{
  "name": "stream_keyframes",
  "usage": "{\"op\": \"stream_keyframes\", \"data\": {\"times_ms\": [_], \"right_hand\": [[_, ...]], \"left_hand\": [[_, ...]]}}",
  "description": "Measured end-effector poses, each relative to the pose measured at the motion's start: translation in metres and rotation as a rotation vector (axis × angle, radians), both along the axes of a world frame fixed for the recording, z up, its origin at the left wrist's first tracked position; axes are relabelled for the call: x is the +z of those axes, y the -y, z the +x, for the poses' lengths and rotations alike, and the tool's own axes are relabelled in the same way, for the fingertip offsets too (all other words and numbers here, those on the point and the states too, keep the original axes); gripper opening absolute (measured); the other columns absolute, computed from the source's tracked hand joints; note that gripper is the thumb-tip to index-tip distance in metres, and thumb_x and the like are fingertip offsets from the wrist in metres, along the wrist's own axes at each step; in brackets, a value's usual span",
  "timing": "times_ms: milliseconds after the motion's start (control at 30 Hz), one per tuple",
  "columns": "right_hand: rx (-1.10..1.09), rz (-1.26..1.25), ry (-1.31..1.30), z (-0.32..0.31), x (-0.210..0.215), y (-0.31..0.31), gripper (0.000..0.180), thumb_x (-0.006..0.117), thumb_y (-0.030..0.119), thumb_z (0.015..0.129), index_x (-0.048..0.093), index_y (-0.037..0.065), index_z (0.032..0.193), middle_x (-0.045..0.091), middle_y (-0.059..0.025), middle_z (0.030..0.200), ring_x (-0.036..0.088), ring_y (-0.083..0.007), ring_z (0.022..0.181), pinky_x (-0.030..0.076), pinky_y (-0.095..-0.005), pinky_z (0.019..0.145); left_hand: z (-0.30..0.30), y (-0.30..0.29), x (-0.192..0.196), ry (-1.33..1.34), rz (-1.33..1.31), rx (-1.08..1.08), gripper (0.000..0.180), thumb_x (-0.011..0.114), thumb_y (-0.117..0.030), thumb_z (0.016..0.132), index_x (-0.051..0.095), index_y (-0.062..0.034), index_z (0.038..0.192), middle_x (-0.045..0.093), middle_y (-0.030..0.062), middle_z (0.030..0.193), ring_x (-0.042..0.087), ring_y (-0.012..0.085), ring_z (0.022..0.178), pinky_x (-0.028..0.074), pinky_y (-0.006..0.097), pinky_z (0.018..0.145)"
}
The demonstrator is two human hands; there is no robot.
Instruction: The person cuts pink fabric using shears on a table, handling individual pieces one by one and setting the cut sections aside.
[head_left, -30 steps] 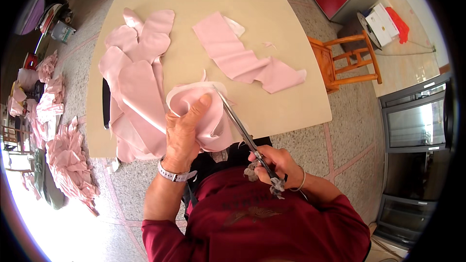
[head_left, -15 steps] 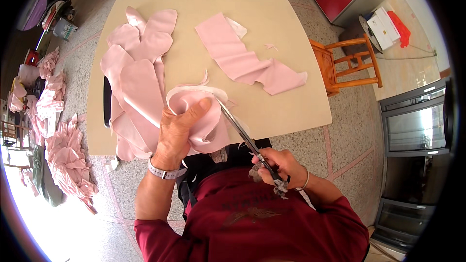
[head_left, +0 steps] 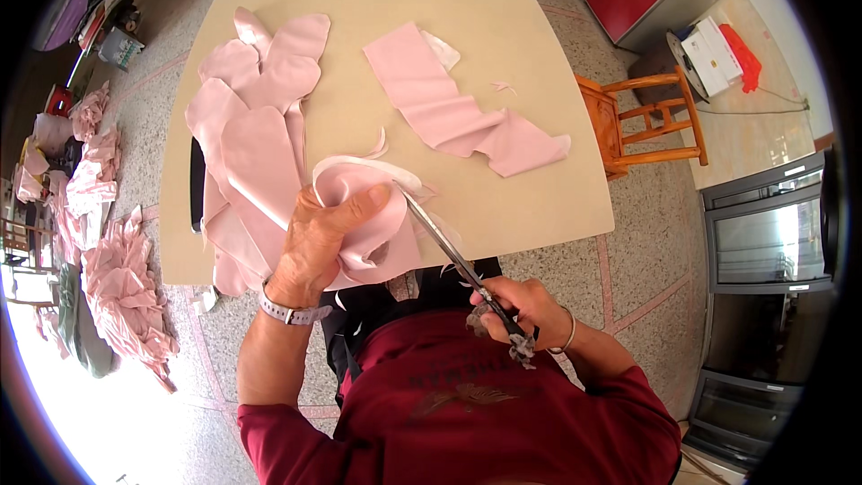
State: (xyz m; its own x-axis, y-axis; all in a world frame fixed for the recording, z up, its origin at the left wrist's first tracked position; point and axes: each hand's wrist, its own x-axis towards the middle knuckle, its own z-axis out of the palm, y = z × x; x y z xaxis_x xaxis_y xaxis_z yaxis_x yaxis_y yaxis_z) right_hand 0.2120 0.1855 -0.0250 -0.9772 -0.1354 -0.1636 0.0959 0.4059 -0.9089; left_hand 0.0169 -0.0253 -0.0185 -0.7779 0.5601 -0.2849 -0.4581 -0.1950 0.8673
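Folded pink piece [head_left: 392,233] is up at the worktop's [head_left: 530,207] near edge, approx. midway along; can't tell if it touches the top. L hand [head_left: 328,233] grasps it, thumb on top; R hand [head_left: 521,305] grips the scissors [head_left: 442,240] by the handles, blades at the piece's right rim. Vs. 1 s ago: L hand sits a bit further left, and the thin offcut [head_left: 383,139] by the far rim shows longer — prob. means the trimming is gaining, though only a little. Count: 1 piece in hand (layers unclear), 1 pr. scissors, 1 offcut. Further out: 1 wide pink strip [head_left: 458,121], rumpled, running from worktop centre twd. the right edge; 1 tiny scrap [head_left: 505,87] near its far side; 1 pile of pink cut pieces [head_left: 256,144] along the left edge — at least 4, exact no. hidden by overlap. Off the right edge, 1 wooden chair [head_left: 600,130]; past the left edge, pink cloth heaps [head_left: 130,292], too jumbled to count.
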Motion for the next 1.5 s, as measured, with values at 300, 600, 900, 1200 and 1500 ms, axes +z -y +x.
{"op": "stream_keyframes", "data": {"times_ms": [300,600,900,1200,1500], "right_hand": [[0.056,-0.12,0.036,0.0,-0.009,-0.009,0.029,0.067,0.007,0.081,0.053,0.001,0.106,0.055,-0.0025,0.062,0.051,-0.0104,0.051,0.041,-0.0253,0.051],[0.032,-0.175,0.094,-0.008,-0.007,-0.002,0.035,0.068,0.008,0.079,0.05,0.0,0.108,0.055,-0.0038,0.064,0.053,-0.0121,0.055,0.042,-0.0263,0.054],[-0.008,-0.105,0.062,-0.004,-0.013,-0.002,0.033,0.067,0.004,0.079,0.05,0.0,0.108,0.058,-0.006,0.065,0.054,-0.0107,0.056,0.044,-0.0252,0.055],[-0.034,-0.057,0.089,0.003,-0.015,-0.005,0.029,0.065,0.004,0.081,0.052,0.001,0.107,0.059,-0.0039,0.064,0.053,-0.0068,0.056,0.043,-0.0227,0.054],[-0.061,-0.059,0.064,0.008,-0.016,-0.001,0.025,0.065,0.006,0.085,0.052,0.002,0.107,0.059,-0.001,0.063,0.052,-0.0053,0.054,0.041,-0.0229,0.052]], "left_hand": [[-0.002,-0.002,0.001,0.063,-0.039,-0.022,0.014,0.073,-0.012,0.084,0.07,-0.0037,0.095,0.07,0.0052,0.086,0.066,0.0136,0.074,0.054,0.029,0.067],[0.011,-0.015,0.001,0.104,-0.069,-0.05,0.018,0.072,-0.011,0.083,0.068,-0.0012,0.097,0.069,0.0067,0.087,0.067,0.0148,0.074,0.055,0.029,0.067],[0.015,-0.019,0.006,0.145,-0.13,-0.079,0.014,0.073,-0.011,0.083,0.07,-0.0026,0.093,0.069,0.0055,0.084,0.066,0.0144,0.072,0.054,0.028,0.063],[0.004,-0.01,-0.015,0.102,-0.003,-0.083,0.019,0.067,-0.016,0.09,0.069,-0.002,0.104,0.07,0.0052,0.091,0.066,0.0123,0.079,0.054,0.028,0.071],[0.001,-0.008,-0.011,0.044,-0.067,-0.072,0.02,0.067,-0.021,0.091,0.069,-0.0016,0.098,0.069,0.004,0.083,0.064,0.0102,0.071,0.053,0.026,0.065]]}}
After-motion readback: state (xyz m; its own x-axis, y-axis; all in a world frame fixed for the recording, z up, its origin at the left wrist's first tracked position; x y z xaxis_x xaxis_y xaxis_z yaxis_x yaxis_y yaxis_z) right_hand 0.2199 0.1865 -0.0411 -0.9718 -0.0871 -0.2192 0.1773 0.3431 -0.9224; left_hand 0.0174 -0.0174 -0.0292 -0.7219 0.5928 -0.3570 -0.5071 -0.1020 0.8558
